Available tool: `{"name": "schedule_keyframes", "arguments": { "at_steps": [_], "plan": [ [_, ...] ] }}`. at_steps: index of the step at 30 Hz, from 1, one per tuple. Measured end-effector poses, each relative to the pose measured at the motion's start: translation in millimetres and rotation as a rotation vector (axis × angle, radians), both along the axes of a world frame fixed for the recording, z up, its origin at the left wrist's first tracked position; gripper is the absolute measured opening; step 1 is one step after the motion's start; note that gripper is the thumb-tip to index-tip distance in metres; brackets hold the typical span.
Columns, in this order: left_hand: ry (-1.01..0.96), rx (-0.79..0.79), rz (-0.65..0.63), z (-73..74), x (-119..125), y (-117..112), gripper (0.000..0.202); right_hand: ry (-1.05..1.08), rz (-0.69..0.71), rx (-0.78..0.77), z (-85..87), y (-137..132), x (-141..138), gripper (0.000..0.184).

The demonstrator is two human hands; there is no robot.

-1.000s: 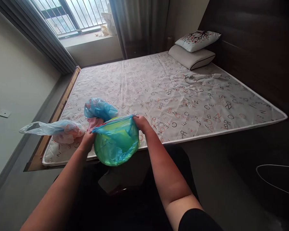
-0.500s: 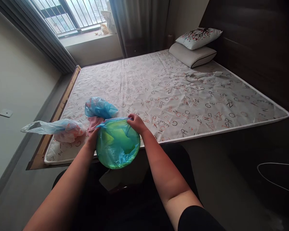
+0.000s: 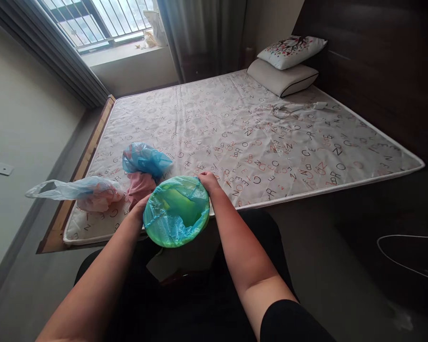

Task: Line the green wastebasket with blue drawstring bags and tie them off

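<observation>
Between my hands is a round green trash can, its mouth tilted up toward me. A thin blue trash bag lines it and lies folded over the rim. My left hand is closed at the left side of the rim, its fingers partly hidden behind the can. At the upper right of the rim, my right hand is closed on the bag's edge. Just beyond the left hand lies a pink cloth on the mattress, beside a crumpled blue plastic bag.
A pale plastic bag with pinkish contents lies at the left end of the letter-print mattress. Two pillows are stacked at the far right, near a white cable. Another white cord hangs at right.
The bag's edge, stretched between my hands across the far rim before, now lies over that rim. My right hand has shifted slightly right and down; the left sits lower on the side.
</observation>
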State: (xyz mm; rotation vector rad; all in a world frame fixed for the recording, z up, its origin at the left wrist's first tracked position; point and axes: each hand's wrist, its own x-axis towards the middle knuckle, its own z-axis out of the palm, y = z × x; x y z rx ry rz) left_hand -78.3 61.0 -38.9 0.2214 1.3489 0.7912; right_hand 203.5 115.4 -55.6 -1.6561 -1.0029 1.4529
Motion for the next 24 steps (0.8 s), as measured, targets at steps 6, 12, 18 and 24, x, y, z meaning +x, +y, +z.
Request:
{"name": "schedule_keyframes", "arguments": {
  "at_steps": [6, 12, 18, 24],
  "plan": [
    [0.263, 0.065, -0.088, -7.8, -5, -12, 0.03, -0.035, 0.109, 0.207, 29.8, -12, 14, 0.022],
    [0.572, 0.096, -0.069, 3.3, -4, -23, 0.044, -0.271, 0.434, 0.322, 41.7, -34, 30, 0.036],
    [1.345, 0.749, 0.01, 63.3, 27, -46, 0.046, -0.399, 0.417, 0.261, 35.2, -32, 33, 0.017],
    [0.801, 0.508, -0.784, 41.8, 110, -33, 0.012, -0.381, 0.548, 0.281, 45.9, -31, 35, 0.023]
  ]
}}
